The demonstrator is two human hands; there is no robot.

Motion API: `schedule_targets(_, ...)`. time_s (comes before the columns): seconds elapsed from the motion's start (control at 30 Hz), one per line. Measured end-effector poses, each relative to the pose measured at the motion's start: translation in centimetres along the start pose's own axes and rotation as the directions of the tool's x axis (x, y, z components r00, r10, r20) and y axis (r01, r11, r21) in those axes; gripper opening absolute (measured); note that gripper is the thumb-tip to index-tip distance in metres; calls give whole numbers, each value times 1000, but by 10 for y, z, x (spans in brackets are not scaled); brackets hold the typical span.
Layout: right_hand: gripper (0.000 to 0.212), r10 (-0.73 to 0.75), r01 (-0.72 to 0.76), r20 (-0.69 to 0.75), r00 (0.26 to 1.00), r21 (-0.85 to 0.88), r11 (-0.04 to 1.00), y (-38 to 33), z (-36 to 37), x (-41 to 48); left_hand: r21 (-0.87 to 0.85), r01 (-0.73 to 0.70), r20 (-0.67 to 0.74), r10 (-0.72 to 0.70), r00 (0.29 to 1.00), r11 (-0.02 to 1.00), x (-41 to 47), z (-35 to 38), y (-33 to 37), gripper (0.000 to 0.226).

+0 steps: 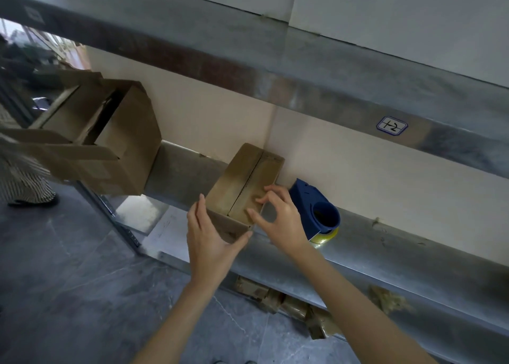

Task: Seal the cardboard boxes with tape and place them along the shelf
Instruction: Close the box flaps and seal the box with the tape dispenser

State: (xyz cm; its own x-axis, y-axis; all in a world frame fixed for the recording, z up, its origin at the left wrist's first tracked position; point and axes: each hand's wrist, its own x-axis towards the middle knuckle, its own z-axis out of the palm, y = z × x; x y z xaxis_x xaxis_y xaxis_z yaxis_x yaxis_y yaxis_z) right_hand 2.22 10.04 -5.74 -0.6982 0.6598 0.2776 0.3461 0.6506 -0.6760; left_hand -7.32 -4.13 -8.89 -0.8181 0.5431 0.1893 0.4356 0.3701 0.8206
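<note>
- A cream wall stands just beyond the fingers, with a vertical seam in it.
- The grey metal shelf runs beneath them and off to their right.
- An upper shelf crosses well above them, carrying a small handwritten label.
- Dark grey stone floor with pale veins lies below and left of them.

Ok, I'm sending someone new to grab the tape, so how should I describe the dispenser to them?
Find the grey metal shelf under the rail with the handwritten label. On it, against the cream wall right of the small closed cardboard box, stands the tape dispenser. It is the only blue thing there, with a yellowish tape roll underneath; its neighbours are brown cardboard.
</note>
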Motion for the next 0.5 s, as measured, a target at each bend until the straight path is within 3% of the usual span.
schedule_targets(0.27,21,-34,27,99,994,78,997,6,-13,1,57,12,-83,-7,997,998,7,1,4,121)
schedule_targets(0.5,33,-57,67,132,990,-73,995,12,-30,9,-77,12,100,-4,995,997,29,-36,-36,119)
